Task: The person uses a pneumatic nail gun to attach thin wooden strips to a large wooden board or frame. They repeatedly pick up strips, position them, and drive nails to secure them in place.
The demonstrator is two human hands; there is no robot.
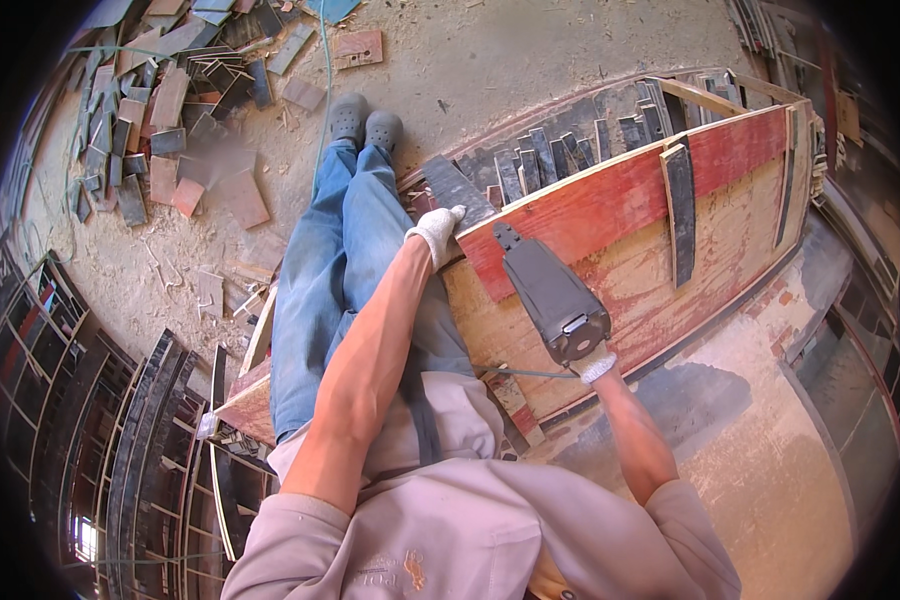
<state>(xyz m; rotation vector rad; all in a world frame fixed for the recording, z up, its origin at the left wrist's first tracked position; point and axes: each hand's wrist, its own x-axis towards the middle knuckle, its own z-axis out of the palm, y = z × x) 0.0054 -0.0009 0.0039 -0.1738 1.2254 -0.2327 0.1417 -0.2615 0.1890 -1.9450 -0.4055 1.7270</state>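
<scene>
Item: power tool (550, 292), dark, stiff, probably heavy; I have my right hand (597, 367) closed on its rear grip (best hold), nose lying on the panel (620, 225). My left hand (438, 232), gloved, is curled over the panel's red edge, steadying it.

Packages: none in view.
Labels: none that can be made out.
Signs: none in view.
Screens: none in view.
</scene>
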